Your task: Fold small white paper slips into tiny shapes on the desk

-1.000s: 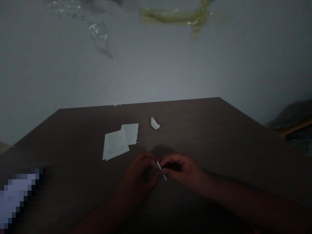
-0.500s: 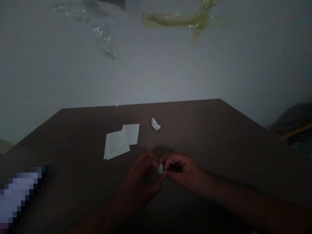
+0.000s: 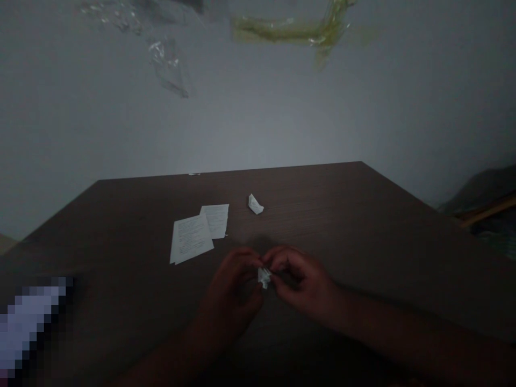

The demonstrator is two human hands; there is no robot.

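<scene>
Both of my hands meet over the near middle of a dark wooden table (image 3: 363,215). My left hand (image 3: 236,287) and my right hand (image 3: 300,282) pinch a small folded piece of white paper (image 3: 264,277) between their fingertips, just above the tabletop. The room is dim, so the fold's shape is hard to read. Beyond the hands, two printed paper slips (image 3: 197,232) lie flat and overlapping. A small folded white paper shape (image 3: 255,205) sits further back.
A blurred pale object (image 3: 28,322) lies at the table's near left corner. The grey wall behind carries clear plastic (image 3: 165,59) and yellowish tape (image 3: 290,29). Dark clutter (image 3: 484,207) sits beyond the table's right edge.
The paper between my fingers went from a thin edge-on strip to a small crumpled-looking fold. Both hands shifted slightly away from me, staying together.
</scene>
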